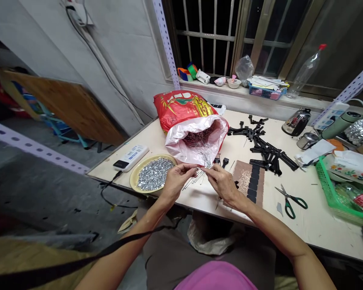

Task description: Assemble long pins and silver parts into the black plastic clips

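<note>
My left hand [178, 180] is closed in a pinch near the table's front edge, just right of a yellow plate [133, 180] heaped with small metal washers [155, 174]. What its fingertips hold is too small to make out. My right hand [220, 182] meets it fingertip to fingertip and is closed around thin metal pins [207, 161] that stick up past the knuckles. More loose pins [196, 178] lie on the table between and behind the hands. Directly behind, a red sack [181, 106] lies with its white-lined mouth open towards me, dark thin pins inside.
Black plastic pieces [269, 153] lie scattered at the back right. A brown board with black pads [242, 177], green-handled scissors [290, 201] and a green basket [326, 181] are on the right. A power bank [134, 157] with a cable sits left. An open bag [211, 241] hangs below the edge.
</note>
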Demonstrator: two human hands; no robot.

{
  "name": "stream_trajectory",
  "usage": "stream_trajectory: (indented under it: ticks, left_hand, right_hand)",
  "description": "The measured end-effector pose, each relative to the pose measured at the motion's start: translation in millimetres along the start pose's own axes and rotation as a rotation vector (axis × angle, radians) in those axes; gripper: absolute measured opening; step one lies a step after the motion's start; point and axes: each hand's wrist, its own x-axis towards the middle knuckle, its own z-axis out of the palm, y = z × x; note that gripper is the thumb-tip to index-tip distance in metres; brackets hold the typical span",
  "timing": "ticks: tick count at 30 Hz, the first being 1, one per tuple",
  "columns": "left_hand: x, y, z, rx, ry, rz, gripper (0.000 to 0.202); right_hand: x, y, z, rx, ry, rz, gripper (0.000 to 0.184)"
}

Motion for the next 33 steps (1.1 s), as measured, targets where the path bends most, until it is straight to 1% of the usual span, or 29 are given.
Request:
stream_trajectory:
  ticks: [3, 6, 9, 12, 16, 23, 27, 30, 33]
  left_hand:
    - [0, -1, 5.8, 0.022, -0.012, -0.005, 0.032]
    - [0, -2, 9.8, 0.029, -0.063, -0.025, 0.036]
    - [1, -1, 11.9, -0.016, -0.112, -0.082, 0.040]
    - [3, -2, 12.5, -0.062, -0.162, -0.155, 0.043]
    - [4, -5, 13.3, -0.050, -0.198, -0.207, 0.044]
    - [0, -10, 19.2, 0.080, -0.248, -0.162, 0.039]
    - [-2, -11, 22.0, 0.150, -0.283, -0.096, 0.034]
    - [-2, -12, 23.1, 0.195, -0.297, -0.061, 0.031]
    - [1, -13, 24.3, 0.153, -0.322, -0.099, 0.033]
  right_hand:
    - [-6, 3, -5, -0.051, -0.012, 0.020, 0.033]
    - [-11, 3, -9, -0.094, -0.011, 0.030, 0.032]
    - [-15, 2, -10, -0.114, -0.004, 0.026, 0.030]
    - [-19, 1, -8, -0.137, 0.013, 0.045, 0.024]
    - [-25, 2, -6, -0.204, 0.052, 0.070, 0.020]
    - [-34, 6, -8, -0.428, 0.141, -0.007, 0.029]
    - [-38, 7, -11, -0.513, 0.143, -0.049, 0.023]
    - [-40, 8, -11, -0.532, 0.126, -0.052, 0.023]
    - [-40, 10, -10, -0.478, 0.103, -0.020, 0.025]
